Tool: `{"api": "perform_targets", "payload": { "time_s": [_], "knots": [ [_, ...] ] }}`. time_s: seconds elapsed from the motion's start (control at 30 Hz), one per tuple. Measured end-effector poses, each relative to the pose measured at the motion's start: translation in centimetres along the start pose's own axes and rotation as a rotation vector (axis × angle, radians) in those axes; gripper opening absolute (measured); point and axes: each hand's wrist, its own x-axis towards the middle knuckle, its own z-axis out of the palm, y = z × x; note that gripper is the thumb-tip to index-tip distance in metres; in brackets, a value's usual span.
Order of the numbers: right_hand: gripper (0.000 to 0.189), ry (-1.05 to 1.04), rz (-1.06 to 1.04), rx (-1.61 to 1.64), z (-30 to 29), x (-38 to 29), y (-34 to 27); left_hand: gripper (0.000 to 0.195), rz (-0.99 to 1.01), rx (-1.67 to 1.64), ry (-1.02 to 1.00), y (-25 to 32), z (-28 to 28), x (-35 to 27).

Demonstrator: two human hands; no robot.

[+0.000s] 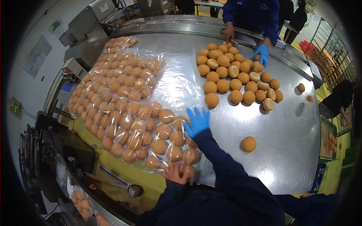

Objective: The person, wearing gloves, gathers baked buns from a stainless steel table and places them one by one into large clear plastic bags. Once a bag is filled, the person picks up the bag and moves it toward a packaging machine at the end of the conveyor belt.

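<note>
My bare left hand (174,173) is at the table's near edge, its fingers and thumb curled about a round brown bun (187,171) at the corner of a clear plastic bag. Inside that bag (166,147) the buns lie in rows; whether plastic lies between my fingers and the bun is hard to tell. My right hand (198,121), in a blue glove, has its fingers spread at the bag's far right side, beside a bun (180,122). An empty-looking clear plastic bag (178,76) lies flat beyond it.
Filled bags of buns (113,87) overlap along the left of the steel table (271,158). Loose buns (223,72) cluster at the far side, where a co-worker's gloved hand (261,55) and bare hand (228,33) reach in. A single bun (249,144) sits to my right.
</note>
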Motion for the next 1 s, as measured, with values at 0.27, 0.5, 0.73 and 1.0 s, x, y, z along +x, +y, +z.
{"api": "perform_targets", "payload": {
  "time_s": [0.27,0.5,0.73,1.0],
  "knots": [
    [0.074,0.087,0.811,-0.309,-9.2,-18.1,14.4,0.033,0.274,0.022,0.149,2.9,5.1,24.5],
    [0.081,-0.207,0.210,0.116,-7.3,-11.5,16.8,0.041,-0.018,0.230,-0.283,1.0,11.9,32.8],
    [0.082,-0.210,0.102,0.028,-6.1,0.1,16.6,0.049,-0.244,0.289,-0.345,4.6,11.4,33.5],
    [0.076,-0.250,0.080,-0.202,0.0,2.8,13.6,0.034,-0.199,0.544,-0.279,4.7,13.1,35.0]
  ]
}}
